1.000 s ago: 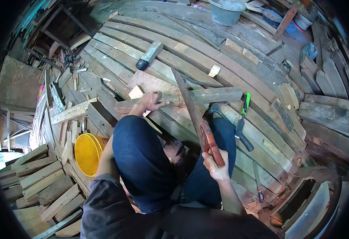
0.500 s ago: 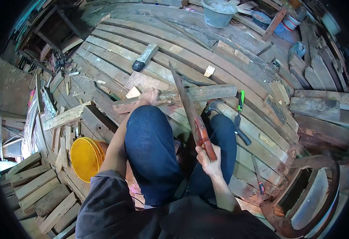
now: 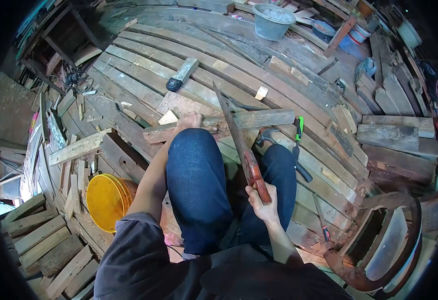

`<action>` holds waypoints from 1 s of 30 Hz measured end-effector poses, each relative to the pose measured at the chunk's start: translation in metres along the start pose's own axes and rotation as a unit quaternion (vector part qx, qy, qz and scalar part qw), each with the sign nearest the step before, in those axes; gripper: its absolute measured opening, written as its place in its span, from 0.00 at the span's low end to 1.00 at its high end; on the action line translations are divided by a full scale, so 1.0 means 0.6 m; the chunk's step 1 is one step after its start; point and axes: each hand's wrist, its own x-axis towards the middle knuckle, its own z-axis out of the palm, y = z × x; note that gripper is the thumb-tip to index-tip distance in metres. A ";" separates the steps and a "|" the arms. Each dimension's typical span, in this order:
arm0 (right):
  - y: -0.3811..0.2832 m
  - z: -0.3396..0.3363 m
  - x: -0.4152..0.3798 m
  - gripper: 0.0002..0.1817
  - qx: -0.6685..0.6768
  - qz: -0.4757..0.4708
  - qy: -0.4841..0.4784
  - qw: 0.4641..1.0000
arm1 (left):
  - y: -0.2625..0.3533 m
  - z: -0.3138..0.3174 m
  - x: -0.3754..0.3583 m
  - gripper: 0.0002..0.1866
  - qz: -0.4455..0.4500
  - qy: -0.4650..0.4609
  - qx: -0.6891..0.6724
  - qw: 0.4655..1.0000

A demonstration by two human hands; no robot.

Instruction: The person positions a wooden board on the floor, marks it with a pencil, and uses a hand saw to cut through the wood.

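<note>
Handsaw (image 3: 239,139): dull metal blade, glossy reddish wood handle. Beam (image 3: 259,118): rough, matt wood. Yellow bucket (image 3: 105,202), lower left: smooth plastic. Jeans (image 3: 197,172): matt cloth. Basin (image 3: 272,24), top: probably scuffed plastic.

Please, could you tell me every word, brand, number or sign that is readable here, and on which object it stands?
No text can be read.
White-and-red bucket: too small to read any print.
Yellow bucket: no lettering visible.
Saw in the right hand: none can be made out.
</note>
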 end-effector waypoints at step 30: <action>-0.010 0.016 -0.004 0.11 -0.102 -0.040 0.017 0.994 | -0.007 0.047 -0.020 0.41 0.013 0.098 0.027 0.995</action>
